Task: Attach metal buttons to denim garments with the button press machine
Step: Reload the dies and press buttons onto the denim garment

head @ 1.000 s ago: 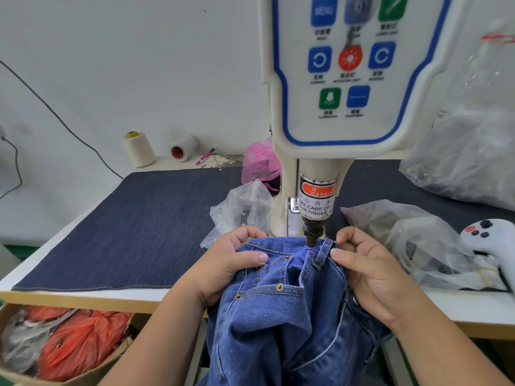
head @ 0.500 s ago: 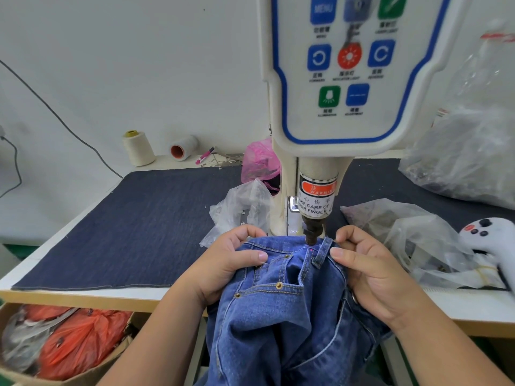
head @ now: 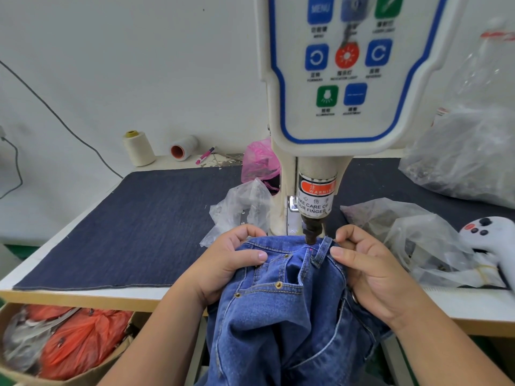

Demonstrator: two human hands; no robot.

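Note:
Blue denim jeans (head: 281,316) hang over the table's front edge, their waistband pushed under the dark punch tip (head: 310,236) of the white button press machine (head: 345,79). A red light dot shows on the waistband just below the punch. My left hand (head: 231,263) grips the waistband left of the punch, thumb on top. On the right, my right hand (head: 365,271) pinches the waistband beside a belt loop (head: 322,252). Brass rivets (head: 278,285) sit at the pocket corners.
A dark denim mat (head: 133,227) covers the table. Clear plastic bags (head: 242,210) and a pink bag (head: 259,160) lie by the machine column; more bags (head: 412,240) and a white handheld controller (head: 485,232) lie right. Thread cones (head: 138,148) stand at the back. An orange-filled carton (head: 69,344) sits below left.
Almost nothing differs: both hands keep their grip on the waistband under the punch, with only a slight shift of the denim.

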